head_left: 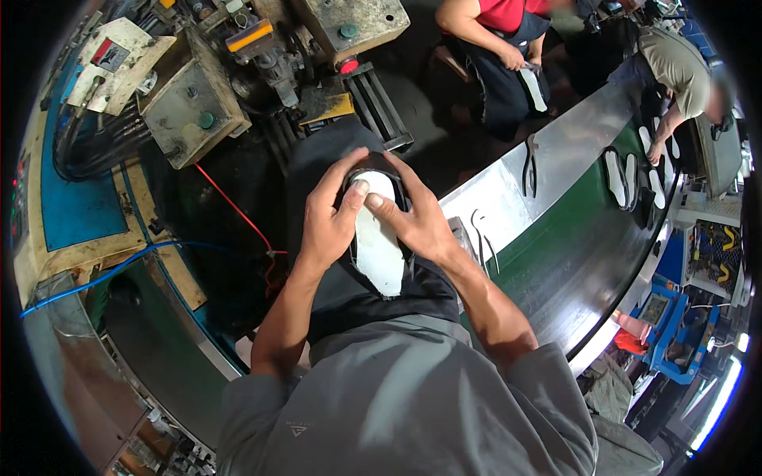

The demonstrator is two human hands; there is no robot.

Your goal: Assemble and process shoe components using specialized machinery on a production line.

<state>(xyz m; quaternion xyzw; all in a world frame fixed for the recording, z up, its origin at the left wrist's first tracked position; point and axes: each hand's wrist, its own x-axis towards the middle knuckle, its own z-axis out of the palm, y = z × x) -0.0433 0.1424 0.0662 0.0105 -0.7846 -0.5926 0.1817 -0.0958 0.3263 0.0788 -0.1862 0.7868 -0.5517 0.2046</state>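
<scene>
On my lap lies a dark shoe upper on its last, sole side up, with a white insole board [376,238] facing me. Its toe end points away from me. My left hand [327,213] is wrapped round the left side of the toe, with the thumb pressed on the white board. From the other side my right hand [417,216] grips the toe, its thumb lying beside the left one. The fingertips curl over the dark edge and are partly hidden.
A green conveyor belt [548,262] with a metal border runs along my right, carrying several white-soled shoe pieces [618,176]. Pincers [530,166] lie on the border. Machinery with a grey control box [190,119] stands ahead left. Two co-workers handle similar pieces at the upper right.
</scene>
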